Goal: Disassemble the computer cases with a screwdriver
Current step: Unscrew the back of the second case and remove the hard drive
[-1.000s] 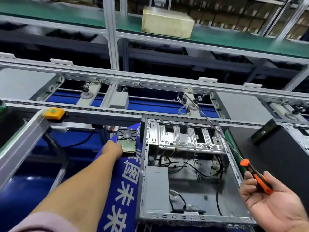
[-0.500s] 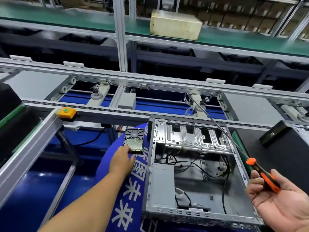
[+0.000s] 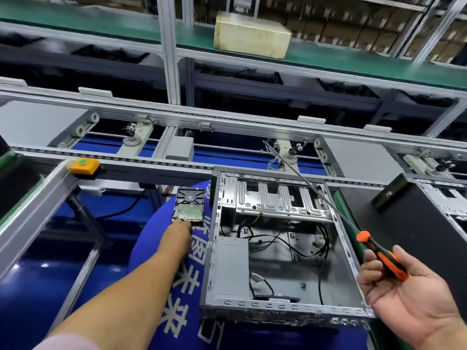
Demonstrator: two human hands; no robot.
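An open grey computer case lies on its side in front of me, with cables and a power supply inside. A hard drive rests circuit-board side up on a blue sack with white lettering, just left of the case. My left hand reaches out, with its fingertips on the drive's near edge; its grip is hidden. To the right of the case, my right hand is palm up and holds an orange-and-black screwdriver. The screwdriver's long thin shaft points up and left over the case.
A second, black case stands to the right. A conveyor rail with an orange button box crosses behind the work area. A beige box sits on the green upper shelf. A metal frame runs along the left.
My left hand has drawn back from covering the drive's lower half to touching only its near edge. My right hand and the screwdriver have kept their pose. The view has shifted slightly.
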